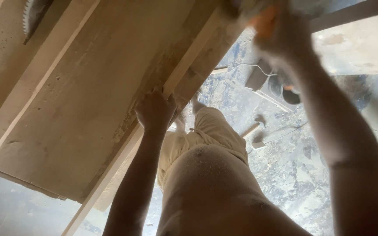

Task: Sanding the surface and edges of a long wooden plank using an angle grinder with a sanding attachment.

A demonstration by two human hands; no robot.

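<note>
My left hand (155, 109) grips the near edge of a long pale wooden strip (189, 57), which lies along the side of a dusty wooden bench top (75, 109). My right hand (281, 30) is raised at the top of the view and blurred. Its fingers are closed around a small orange object (264, 21) whose kind I cannot tell. A round toothed saw blade (33, 15) sticks up from the bench at the top left, far from both hands. A second wooden strip (40, 74) runs diagonally beside the blade.
My legs in beige shorts (206, 131) stand below the bench edge. On the stained concrete floor (294, 175) lie a wooden-handled tool (252, 130), a thin white cable (281, 135) and a dark round object (287, 91). A pale board (364, 43) lies at the top right.
</note>
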